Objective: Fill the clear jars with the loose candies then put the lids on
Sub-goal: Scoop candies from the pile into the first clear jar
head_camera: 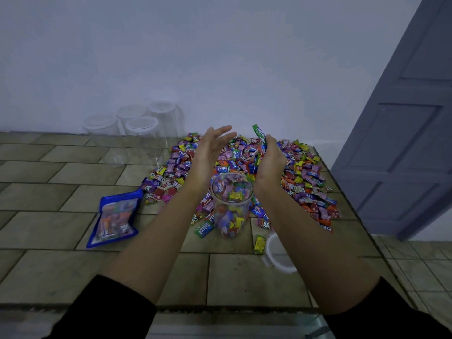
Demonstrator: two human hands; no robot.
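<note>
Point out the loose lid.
Head view: the lid lies on the table, near right, beside a yellow candy, down-right of the jar being filled.

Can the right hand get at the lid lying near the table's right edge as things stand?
Probably not yet: the right hand grips candies by the jar. The lid lies uncovered close by, so the way looks free once the hand empties.

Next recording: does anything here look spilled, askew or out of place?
Nothing damaged. The candy pile sprawls loose, as the task expects. One yellow candy lies apart beside the white lid, and a green wrapper sticks up from the candies gripped in the right hand.
</note>
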